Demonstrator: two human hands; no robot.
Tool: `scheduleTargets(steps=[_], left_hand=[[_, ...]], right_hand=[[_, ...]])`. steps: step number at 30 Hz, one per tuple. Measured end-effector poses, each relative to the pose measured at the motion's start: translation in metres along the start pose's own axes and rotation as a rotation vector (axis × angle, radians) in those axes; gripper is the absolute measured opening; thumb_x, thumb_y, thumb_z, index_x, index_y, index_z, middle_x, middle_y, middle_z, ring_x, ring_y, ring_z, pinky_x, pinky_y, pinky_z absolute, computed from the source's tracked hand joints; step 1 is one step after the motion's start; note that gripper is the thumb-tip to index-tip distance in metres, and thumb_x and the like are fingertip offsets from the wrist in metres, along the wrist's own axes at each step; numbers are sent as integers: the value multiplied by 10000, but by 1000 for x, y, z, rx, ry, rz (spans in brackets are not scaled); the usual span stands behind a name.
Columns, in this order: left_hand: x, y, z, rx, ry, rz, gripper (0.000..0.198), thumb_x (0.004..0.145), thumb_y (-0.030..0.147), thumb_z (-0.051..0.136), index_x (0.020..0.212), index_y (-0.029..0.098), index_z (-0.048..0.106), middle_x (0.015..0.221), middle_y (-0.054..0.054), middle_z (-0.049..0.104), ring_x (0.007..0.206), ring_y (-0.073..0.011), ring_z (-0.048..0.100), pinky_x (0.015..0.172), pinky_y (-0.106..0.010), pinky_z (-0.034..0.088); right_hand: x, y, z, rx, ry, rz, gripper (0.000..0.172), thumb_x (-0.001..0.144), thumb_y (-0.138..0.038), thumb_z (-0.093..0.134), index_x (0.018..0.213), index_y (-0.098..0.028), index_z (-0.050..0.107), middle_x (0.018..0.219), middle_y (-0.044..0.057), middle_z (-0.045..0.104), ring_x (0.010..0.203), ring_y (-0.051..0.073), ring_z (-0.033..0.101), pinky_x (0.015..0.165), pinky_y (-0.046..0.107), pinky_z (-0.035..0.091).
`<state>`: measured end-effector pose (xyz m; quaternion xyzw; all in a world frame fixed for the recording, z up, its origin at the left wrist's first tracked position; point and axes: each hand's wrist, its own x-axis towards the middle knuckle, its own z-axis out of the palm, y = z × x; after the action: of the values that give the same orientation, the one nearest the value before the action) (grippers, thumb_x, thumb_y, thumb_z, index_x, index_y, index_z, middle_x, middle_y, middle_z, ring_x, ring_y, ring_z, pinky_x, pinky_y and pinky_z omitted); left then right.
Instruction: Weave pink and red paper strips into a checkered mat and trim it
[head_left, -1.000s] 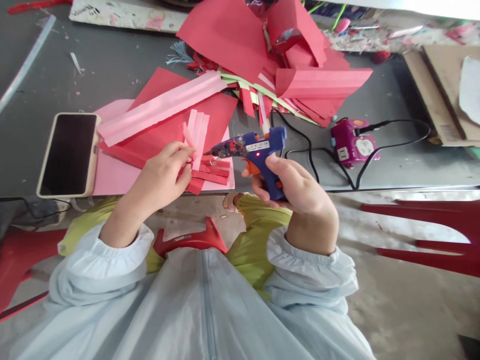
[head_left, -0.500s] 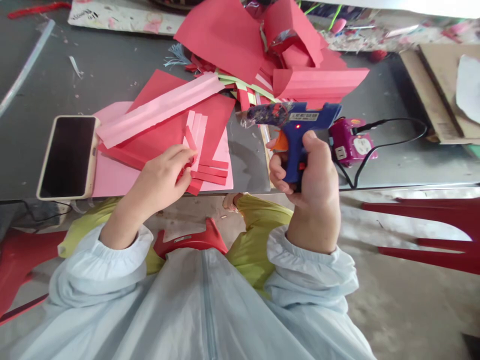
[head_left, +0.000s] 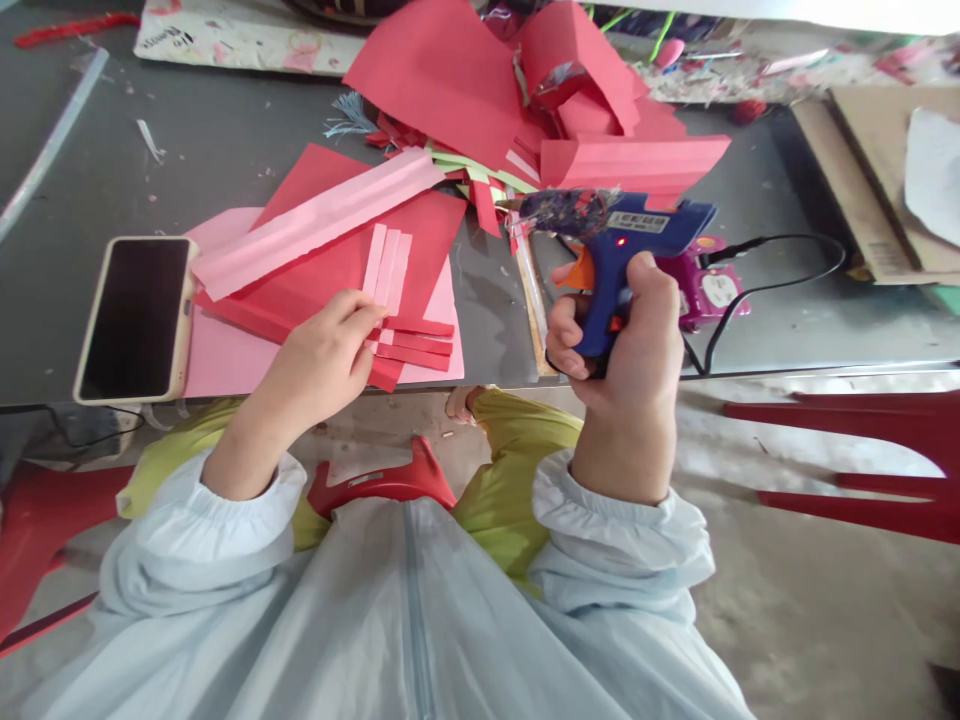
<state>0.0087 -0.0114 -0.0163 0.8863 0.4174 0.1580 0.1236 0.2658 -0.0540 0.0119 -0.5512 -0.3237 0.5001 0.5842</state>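
Observation:
My right hand (head_left: 619, 345) is wrapped round the handle of a blue hot glue gun (head_left: 652, 225) with a small red light and an orange trigger. Its nozzle points left above the table. My left hand (head_left: 326, 345) has its fingers together, thumb and fingertips on a red paper strip (head_left: 424, 326) where it crosses light pink paper strips (head_left: 388, 265). More red strips lie just below, woven with the pink ones. The exact grip is partly hidden under the fingers. Beneath lie a red sheet (head_left: 300, 225), a pink sheet (head_left: 217, 355) and a folded pink strip (head_left: 322, 222).
A phone (head_left: 135, 320) lies at the left by the table edge. Red paper pieces (head_left: 450, 80) are heaped at the back. Behind the glue gun sits a purple power adapter (head_left: 709, 290) with a black cable (head_left: 795, 280). Cardboard (head_left: 877, 200) lies at the right.
The red strip end that stood folded up by my left fingertips now lies flat toward the right. My right hand has moved the glue gun slightly right.

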Motion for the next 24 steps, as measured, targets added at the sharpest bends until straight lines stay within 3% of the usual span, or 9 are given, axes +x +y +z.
scheduleTargets(steps=[12, 24], left_hand=[[0, 5, 2, 134, -29, 43, 306, 914, 113, 440, 1130, 147, 654, 1199, -102, 626, 922, -179, 671, 614, -266, 529], [-1, 8, 2, 137, -54, 57, 307, 898, 82, 444, 1126, 129, 644, 1210, -114, 627, 1016, -203, 671, 636, -270, 548]], right_hand=[[1, 3, 1, 45, -37, 11, 426, 821, -636, 569, 805, -215, 638, 456, -50, 430, 291, 71, 282, 314, 236, 97], [0, 3, 1, -2, -44, 17, 435, 829, -652, 546, 837, -226, 631, 467, -58, 423, 298, 78, 283, 322, 248, 118]])
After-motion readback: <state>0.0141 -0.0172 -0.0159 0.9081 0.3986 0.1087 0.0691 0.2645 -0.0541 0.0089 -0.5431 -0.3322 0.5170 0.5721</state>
